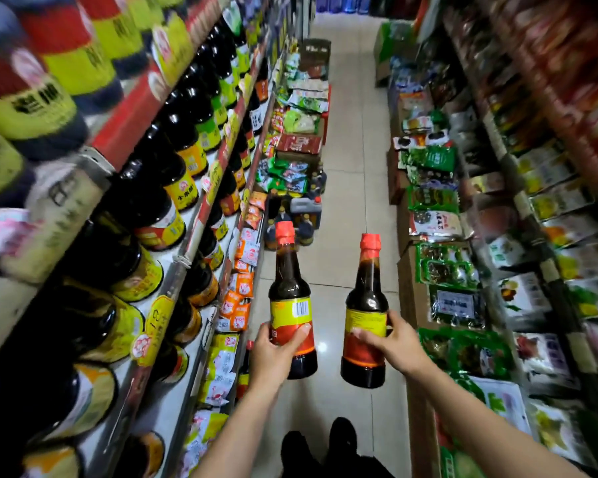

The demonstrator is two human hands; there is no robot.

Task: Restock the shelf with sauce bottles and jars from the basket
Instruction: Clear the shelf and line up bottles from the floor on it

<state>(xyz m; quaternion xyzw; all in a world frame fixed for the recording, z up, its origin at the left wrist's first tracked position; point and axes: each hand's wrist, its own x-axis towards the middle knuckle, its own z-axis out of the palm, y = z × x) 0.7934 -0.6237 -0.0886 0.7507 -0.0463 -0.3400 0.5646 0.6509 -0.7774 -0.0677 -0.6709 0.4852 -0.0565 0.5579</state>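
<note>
Inspector: Grip first. Your left hand [273,353] is wrapped round the left bottle [289,291] at its label, lower centre of the frame. Your right hand [397,343] clasps the right bottle [368,298] likewise, just to the right; the two bottles are apart.

Operator: And against the shelf?

Inspector: You hold both in the air over the floor [353,174], red caps pointing up the frame, right of the shelf [187,243] and not touching it. Shelf bottles [183,188], dark with yellow labels, line the left side. Packets [446,267] fill the right side. Your shoes [339,439] show at the bottom edge.
</note>
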